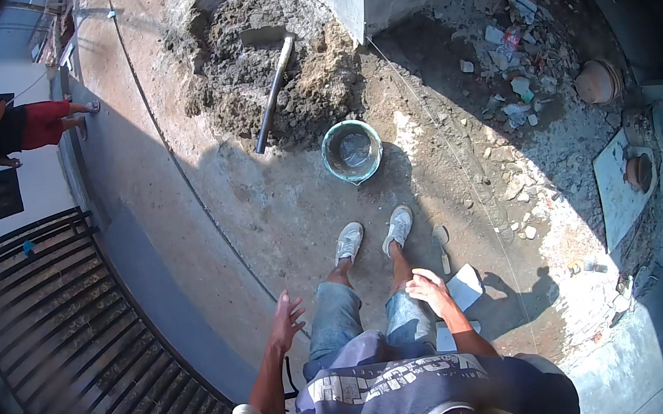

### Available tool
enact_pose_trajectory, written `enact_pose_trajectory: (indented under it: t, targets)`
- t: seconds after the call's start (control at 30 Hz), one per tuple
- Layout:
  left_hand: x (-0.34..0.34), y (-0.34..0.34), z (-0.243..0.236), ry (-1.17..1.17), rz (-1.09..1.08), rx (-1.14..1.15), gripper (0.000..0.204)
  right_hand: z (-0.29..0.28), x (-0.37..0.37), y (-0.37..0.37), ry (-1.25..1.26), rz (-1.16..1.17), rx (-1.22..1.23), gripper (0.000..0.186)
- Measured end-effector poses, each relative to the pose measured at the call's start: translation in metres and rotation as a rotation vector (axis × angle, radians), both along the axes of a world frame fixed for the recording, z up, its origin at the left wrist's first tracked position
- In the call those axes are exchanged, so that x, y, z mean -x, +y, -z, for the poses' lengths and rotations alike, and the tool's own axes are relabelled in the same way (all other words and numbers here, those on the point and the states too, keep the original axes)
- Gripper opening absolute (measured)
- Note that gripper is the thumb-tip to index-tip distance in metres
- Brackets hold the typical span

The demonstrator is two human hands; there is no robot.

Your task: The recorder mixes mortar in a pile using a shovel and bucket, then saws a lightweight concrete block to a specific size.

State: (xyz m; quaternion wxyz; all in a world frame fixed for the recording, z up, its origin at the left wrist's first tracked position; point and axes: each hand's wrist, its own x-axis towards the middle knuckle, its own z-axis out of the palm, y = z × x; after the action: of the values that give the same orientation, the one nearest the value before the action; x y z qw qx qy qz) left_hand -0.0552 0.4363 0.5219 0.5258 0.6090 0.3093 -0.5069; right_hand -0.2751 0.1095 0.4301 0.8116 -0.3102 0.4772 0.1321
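My left hand (286,322) hangs in the air beside my left knee, fingers apart, with nothing in it. My right hand (429,288) is by my right knee, its fingers stretched and holding nothing; whether it touches the leg I cannot tell. Beyond my white shoes stands a green bucket (355,177), with a greyish smear on its inner bottom. A shovel (275,97) lies with its blade in a mound of grey mortar or wet sand (227,78) and its dark handle toward me. Beside my right shoe lies a small trowel (441,236).
A taut string (460,165) runs along the ground at right, past loose stones and a rubble heap (524,47). Clay pots (598,81) and a pale board (622,190) are near the right wall. A barred gate (72,333) and a person in red shorts (44,125) are at left.
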Motion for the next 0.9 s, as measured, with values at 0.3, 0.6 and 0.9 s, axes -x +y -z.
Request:
enact_pose_trajectory:
  t: [0.3, 0.6, 0.9]
  targets:
    - [0.062, 0.059, 0.101, -0.014, 0.033, -0.174, 0.086, -0.008, 0.045, -0.045, 0.393, -0.749, 0.511, 0.054]
    - [-0.226, -0.119, 0.056, -0.113, -0.457, 0.24, 0.091, -0.04, -0.096, -0.103, 0.372, -0.359, 0.412, 0.049]
    - [-0.502, -0.122, -0.003, -0.886, 0.105, -0.296, 0.079, -0.031, -0.227, -0.099, 0.438, -0.71, 0.998, 0.037]
